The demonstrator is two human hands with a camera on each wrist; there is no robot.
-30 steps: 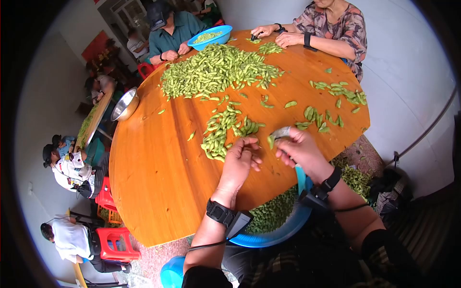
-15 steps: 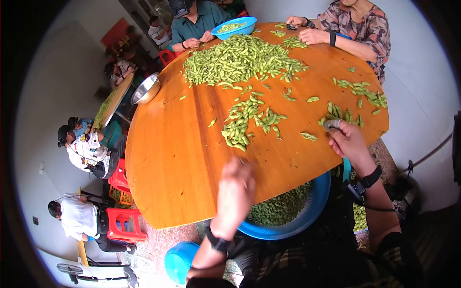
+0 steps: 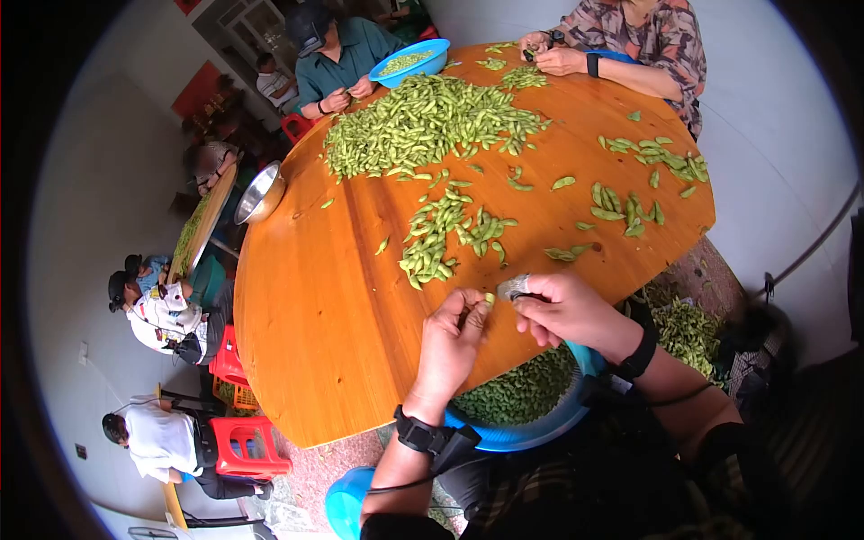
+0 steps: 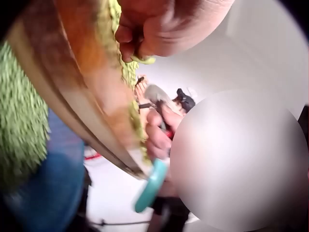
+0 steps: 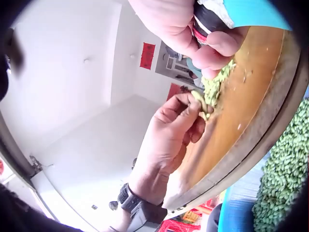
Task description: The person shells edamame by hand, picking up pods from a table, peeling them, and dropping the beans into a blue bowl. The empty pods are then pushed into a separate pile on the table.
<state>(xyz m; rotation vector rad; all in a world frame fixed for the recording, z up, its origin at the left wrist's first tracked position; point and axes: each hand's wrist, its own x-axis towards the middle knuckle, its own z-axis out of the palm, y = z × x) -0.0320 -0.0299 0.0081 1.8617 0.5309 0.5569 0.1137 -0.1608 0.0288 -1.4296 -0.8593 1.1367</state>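
Observation:
My left hand (image 3: 480, 306) pinches a green edamame pod (image 3: 489, 298) at its fingertips, just above the near edge of the round wooden table (image 3: 315, 306). My right hand (image 3: 525, 297) is curled round a small grey tool (image 3: 514, 286), close against the pod. In the right wrist view the left hand (image 5: 186, 113) holds the pod (image 5: 199, 99) below the right hand's fingers (image 5: 212, 48). In the left wrist view the left hand (image 4: 133, 46) is at the top and the right hand (image 4: 159, 118) is beyond it. A blue basin (image 3: 540, 430) full of pods sits under both hands, below the table's edge.
A small heap of pods (image 3: 439, 236) lies just beyond my hands and a large heap (image 3: 423, 117) farther back. Loose pods (image 3: 621, 205) are scattered at the right. A steel bowl (image 3: 259, 193) sits at the left rim. Two people sit opposite, one with a blue bowl (image 3: 409, 61).
My right hand came back from the loose pods at the right, and my left hand rose from the basin. The two hands now meet at the near edge with a pod.

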